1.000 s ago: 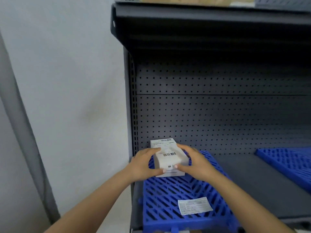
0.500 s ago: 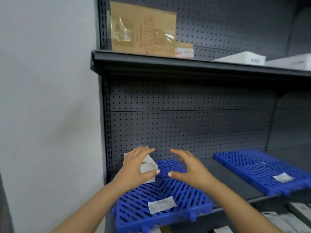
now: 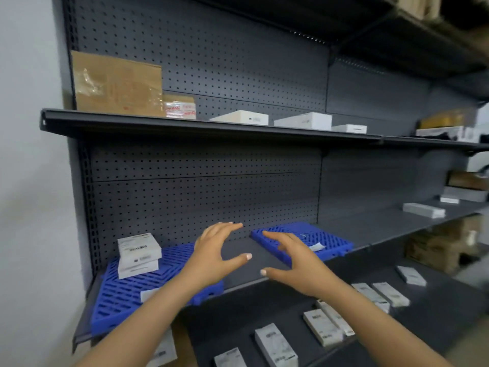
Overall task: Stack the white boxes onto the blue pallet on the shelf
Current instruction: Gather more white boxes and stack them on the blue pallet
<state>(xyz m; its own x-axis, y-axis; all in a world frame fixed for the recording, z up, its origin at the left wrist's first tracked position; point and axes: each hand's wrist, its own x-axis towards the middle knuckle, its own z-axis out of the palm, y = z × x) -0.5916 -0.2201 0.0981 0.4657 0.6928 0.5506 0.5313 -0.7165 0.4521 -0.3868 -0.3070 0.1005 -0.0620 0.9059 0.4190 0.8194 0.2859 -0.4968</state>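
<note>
Now our left hand (image 3: 211,258), right hand (image 3: 293,263) both spread wide, empty, two boxes (image 3: 139,251) stacked on pallet (image 3: 127,300)

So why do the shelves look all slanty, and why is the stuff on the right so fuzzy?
Head view, overall: the wide-angle lens tilts and stretches the upper shelf. Head view, right edge: the far-right boxes are smeared, probably by motion blur. Head view, left: the white boxes on the blue pallet look sharper, though their print is still soft. Head view, top right: dark, in shadow.
</note>
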